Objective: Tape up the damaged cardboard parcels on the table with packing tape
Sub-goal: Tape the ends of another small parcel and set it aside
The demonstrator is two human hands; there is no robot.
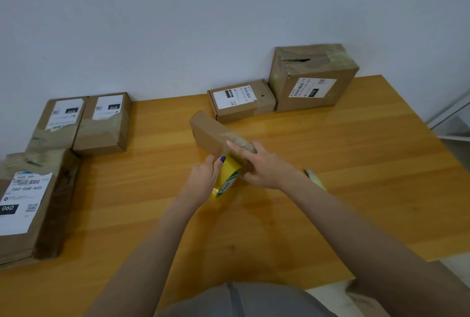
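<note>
The left hand [203, 179] curls round a roll of yellow packing tape [227, 177], its thumb, with a blue-painted nail, lying on the upper rim; much of the roll is hidden behind the fingers and the parcel. The right hand [265, 168] grips the near end of a small cardboard parcel [212, 133], forefinger stretched flat along the top face, the other fingers wrapped out of sight. This plain brown oblong is held slanted over the middle of the glossy, honey-coloured wooden surface [356, 164]; wrinkled clear tape covers its near end, and whether its far corner touches the wood is unclear. A pale strip [315, 178] peeps from behind the right forearm, too hidden to identify. Against the wall, a flat labelled box [241, 100] sits just beside a tall carton [312, 77] whose top is torn and crushed. At the left, two labelled boxes [59, 123] stand side by side with shiny tape across them, and nearer, a large labelled parcel [28, 205], blurred, is cut off by the frame. At the lower right, a brown carton [363, 299] lies mostly out of view.
</note>
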